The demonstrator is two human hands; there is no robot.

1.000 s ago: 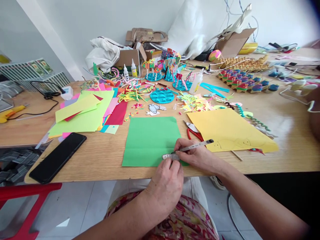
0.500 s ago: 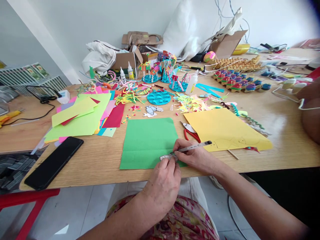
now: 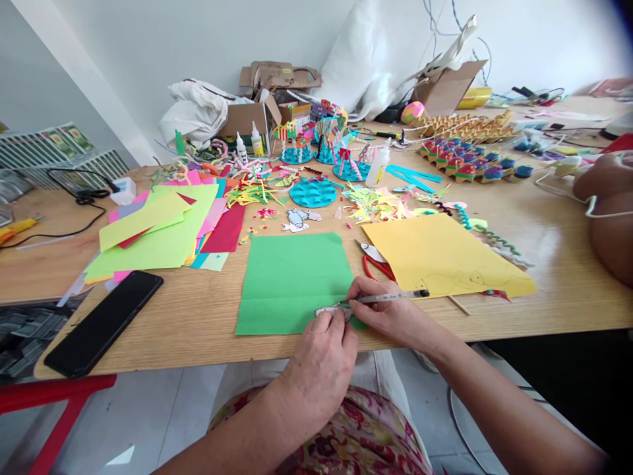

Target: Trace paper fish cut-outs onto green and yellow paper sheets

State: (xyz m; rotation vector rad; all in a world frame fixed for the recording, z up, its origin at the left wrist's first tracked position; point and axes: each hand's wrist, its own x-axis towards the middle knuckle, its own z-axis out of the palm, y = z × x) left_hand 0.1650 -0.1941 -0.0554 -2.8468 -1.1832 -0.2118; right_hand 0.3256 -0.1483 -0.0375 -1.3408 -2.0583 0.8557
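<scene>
My right hand [image 3: 383, 310] is closed around a clear-barrelled pen [image 3: 393, 297], its dark cap end pointing right. The pen's tip end meets the edge of a small white paper cutout [image 3: 324, 309] with drawn lines. My left hand [image 3: 324, 353] has its fingers bunched and presses that cutout down onto a green sheet of paper [image 3: 291, 270]. The fingers hide much of the cutout. A crease runs across the green sheet near its lower part. Beyond the sheet lie other white fish-shaped cutouts [image 3: 299, 219].
A yellow sheet [image 3: 445, 254] with pencil drawings partly covers red-handled pliers [image 3: 378, 266]. A black phone [image 3: 106, 323] lies at the left front, near stacked coloured paper [image 3: 158, 231]. Glue bottles [image 3: 379, 163], paper scraps [image 3: 380, 202] and blue bases [image 3: 312, 192] stand farther back. Another person's arm [image 3: 610, 211] is at the right.
My right hand and the pen have shifted slightly right, and the pen lies at a flatter angle. My left hand stays on the cutout.
</scene>
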